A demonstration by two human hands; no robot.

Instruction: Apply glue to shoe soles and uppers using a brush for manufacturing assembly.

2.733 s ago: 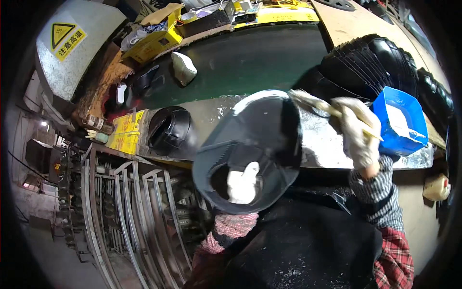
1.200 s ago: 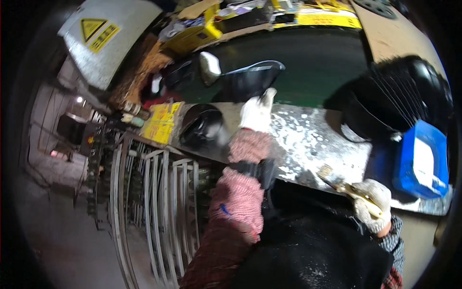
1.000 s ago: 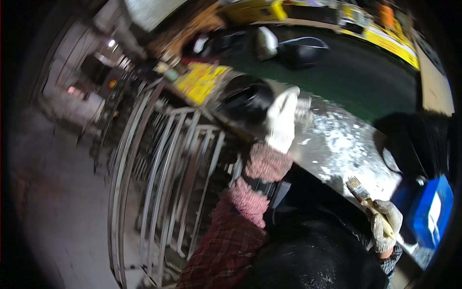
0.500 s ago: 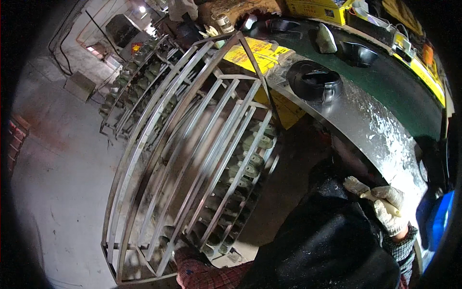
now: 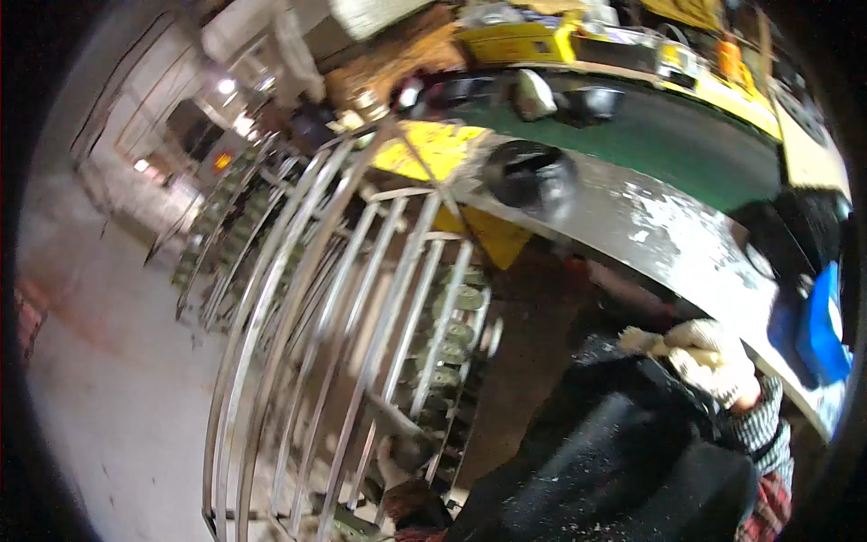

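Note:
My left hand is low among the bars of a metal rack, closed around a grey, wedge-shaped piece. The bars cover part of it, and motion blurs the fingers. Several grey-green moulded pieces sit in rows on the rack's right side. At the right, my right hand wears a pale knitted glove, its fingers curled together in front of the dark apron. Whatever lies inside that grip is hidden. The bench edge is close beside this hand.
A metal-topped bench curves along the right, bearing a round black moulded part, a pale stone-like lump and yellow sheets. A blue container stands at its near end. Another loaded rack is behind, left.
The view has swung and blurred. My left hand has risen rightward within the rack, and a grey piece now shows in it. My right hand stays near the apron, still closed.

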